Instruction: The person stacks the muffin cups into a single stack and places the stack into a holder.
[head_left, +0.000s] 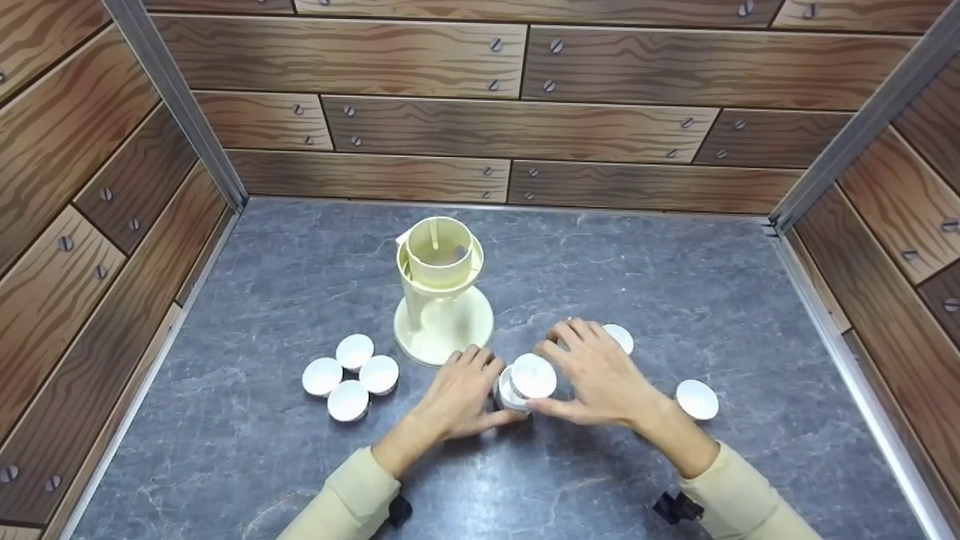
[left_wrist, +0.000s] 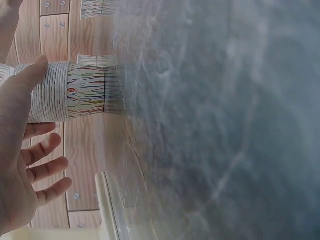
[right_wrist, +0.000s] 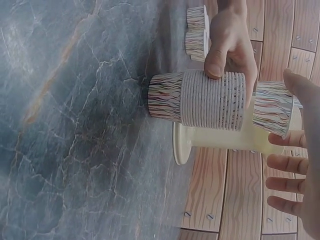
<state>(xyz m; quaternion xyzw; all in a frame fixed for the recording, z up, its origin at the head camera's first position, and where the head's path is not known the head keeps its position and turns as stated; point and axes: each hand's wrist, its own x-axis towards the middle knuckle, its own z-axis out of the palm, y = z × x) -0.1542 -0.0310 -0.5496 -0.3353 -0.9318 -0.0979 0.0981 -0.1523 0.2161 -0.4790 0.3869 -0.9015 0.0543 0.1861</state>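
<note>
A tall stack of nested white paper cups (right_wrist: 212, 102) stands upright on the table, their sides printed with thin coloured wavy lines. My left hand (head_left: 465, 394) grips this stack between thumb and fingers near the upper rims. Just above the stack, my right hand (head_left: 600, 379) pinches a single paper cup (right_wrist: 272, 107) between thumb and index finger. A gap shows between that cup and the stack in the right wrist view. The other right fingers (right_wrist: 287, 162) are spread apart from it. From the head view, the single cup partly covers the stack's top.
Several paper cups (head_left: 348, 401) stand grouped at the left. To the right are a cup (head_left: 697, 400) by the right forearm and another cup (head_left: 619, 339) partly behind the right hand. A cream plastic stand (head_left: 457, 326) with a round holder stands behind the hands. Wood-patterned walls enclose the table.
</note>
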